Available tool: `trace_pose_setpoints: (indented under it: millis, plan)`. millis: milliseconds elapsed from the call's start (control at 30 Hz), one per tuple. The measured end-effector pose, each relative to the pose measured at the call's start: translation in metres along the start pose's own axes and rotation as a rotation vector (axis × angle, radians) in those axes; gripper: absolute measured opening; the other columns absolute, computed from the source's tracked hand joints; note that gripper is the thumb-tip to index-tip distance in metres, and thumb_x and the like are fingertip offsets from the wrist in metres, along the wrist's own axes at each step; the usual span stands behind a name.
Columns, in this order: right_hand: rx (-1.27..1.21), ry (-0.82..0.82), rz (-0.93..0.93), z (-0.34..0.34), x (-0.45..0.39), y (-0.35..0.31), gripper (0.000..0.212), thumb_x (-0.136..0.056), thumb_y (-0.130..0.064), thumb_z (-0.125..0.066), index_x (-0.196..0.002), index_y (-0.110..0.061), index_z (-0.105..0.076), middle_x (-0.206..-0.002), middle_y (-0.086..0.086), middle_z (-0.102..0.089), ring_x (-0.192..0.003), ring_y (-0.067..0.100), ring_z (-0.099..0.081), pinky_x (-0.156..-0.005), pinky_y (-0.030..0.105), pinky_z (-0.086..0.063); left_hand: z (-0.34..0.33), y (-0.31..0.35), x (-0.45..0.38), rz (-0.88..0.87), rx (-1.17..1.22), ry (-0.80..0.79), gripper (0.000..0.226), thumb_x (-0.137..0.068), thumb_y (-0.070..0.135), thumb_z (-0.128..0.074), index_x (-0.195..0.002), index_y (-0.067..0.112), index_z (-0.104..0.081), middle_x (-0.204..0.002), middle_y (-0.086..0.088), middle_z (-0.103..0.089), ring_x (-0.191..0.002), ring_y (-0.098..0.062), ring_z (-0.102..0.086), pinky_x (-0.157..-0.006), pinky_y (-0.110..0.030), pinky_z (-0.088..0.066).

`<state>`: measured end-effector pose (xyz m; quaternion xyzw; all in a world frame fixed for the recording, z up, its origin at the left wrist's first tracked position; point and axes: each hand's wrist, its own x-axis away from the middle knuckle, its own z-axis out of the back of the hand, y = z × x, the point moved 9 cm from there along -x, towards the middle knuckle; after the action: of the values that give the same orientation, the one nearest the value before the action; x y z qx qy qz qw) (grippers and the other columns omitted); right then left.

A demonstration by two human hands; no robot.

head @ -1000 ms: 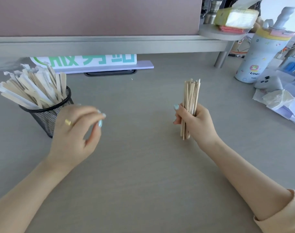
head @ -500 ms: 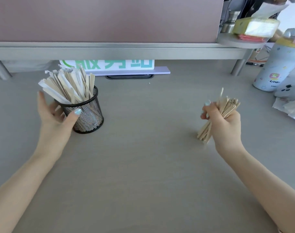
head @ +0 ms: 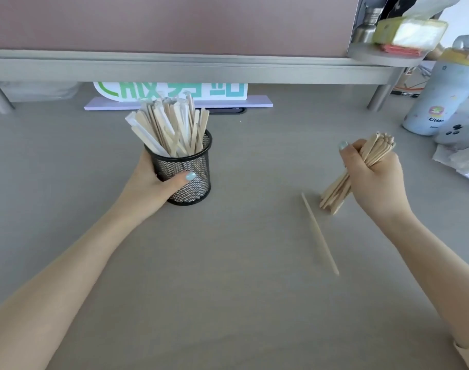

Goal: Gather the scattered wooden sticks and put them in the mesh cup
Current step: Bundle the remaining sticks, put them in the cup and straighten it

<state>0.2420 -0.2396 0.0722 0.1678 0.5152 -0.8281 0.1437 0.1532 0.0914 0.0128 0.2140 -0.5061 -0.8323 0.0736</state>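
Note:
A black mesh cup stands upright on the grey desk, left of centre, packed with several wooden sticks, some in white paper sleeves. My left hand is wrapped around the cup's left side, thumb across its front. To the right, my right hand grips a tilted bundle of wooden sticks, its lower ends near the desk. One loose wooden stick lies on the desk just left of and below that bundle.
A grey raised shelf runs along the back, with a green-and-white sign under it. At the right stand a pale blue bottle, a small grey toy and crumpled papers. A tissue pack sits on the shelf.
My left hand reached the mesh cup and closed around it. One stick has dropped out of the bundle onto the desk. The view shifted, so the cup sits nearer the centre.

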Motion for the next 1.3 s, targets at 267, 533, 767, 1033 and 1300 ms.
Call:
trace_pose_setpoints:
  millis: [267,533,767,1033,1300]
  plan:
    - [-0.557,0.127,-0.104,-0.017,-0.028,-0.06,0.038,-0.081,-0.023,-0.052,-0.047,-0.024,-0.036,-0.041,-0.013,-0.03,-0.045,0.009,-0.026,-0.049,0.022,-0.022,-0.02,0.006,0.003,-0.027,0.02,-0.075,0.09,-0.06,0.052,-0.067,-0.139,0.028,-0.032,-0.133,0.022,-0.048,-0.122,0.012,-0.042,-0.098,-0.017,-0.034]
    - [-0.267,-0.262,0.117,-0.125,-0.034,-0.16,0.03,-0.087,-0.02,-0.052,-0.06,-0.013,-0.041,-0.048,-0.005,-0.033,-0.044,0.011,-0.029,-0.046,0.021,-0.028,-0.02,0.006,0.005,-0.003,0.028,-0.075,0.078,-0.06,0.048,-0.07,-0.128,0.036,-0.034,-0.123,0.036,-0.047,-0.111,0.026,-0.041,-0.089,0.0,-0.035]
    - [-0.127,-0.453,0.152,-0.178,-0.001,-0.143,0.046,-0.087,-0.02,-0.05,-0.05,-0.021,-0.022,-0.029,-0.007,-0.025,-0.033,0.009,-0.025,-0.037,0.015,-0.021,-0.02,0.007,0.005,0.0,0.025,-0.078,0.084,-0.055,0.053,-0.066,-0.13,0.036,-0.033,-0.115,0.043,-0.044,-0.104,0.03,-0.042,-0.082,0.005,-0.036]
    - [0.061,-0.316,0.224,-0.174,-0.001,-0.131,0.034,-0.082,-0.031,-0.041,-0.057,-0.019,-0.02,-0.056,-0.003,-0.03,-0.062,0.017,-0.031,-0.074,0.033,-0.023,-0.023,0.011,0.007,-0.023,0.027,-0.1,0.083,-0.06,0.041,-0.071,-0.132,0.032,-0.03,-0.113,0.041,-0.042,-0.098,0.035,-0.04,-0.078,0.01,-0.032]
    - [0.158,-0.546,0.194,-0.175,0.009,-0.117,0.042,-0.087,-0.035,-0.049,-0.052,-0.018,-0.035,-0.047,-0.008,-0.04,-0.053,0.006,-0.041,-0.087,0.034,-0.027,-0.024,0.015,0.009,-0.035,0.029,-0.114,0.075,-0.061,0.039,-0.073,-0.121,0.042,-0.028,-0.111,0.042,-0.041,-0.098,0.036,-0.04,-0.078,0.01,-0.032]
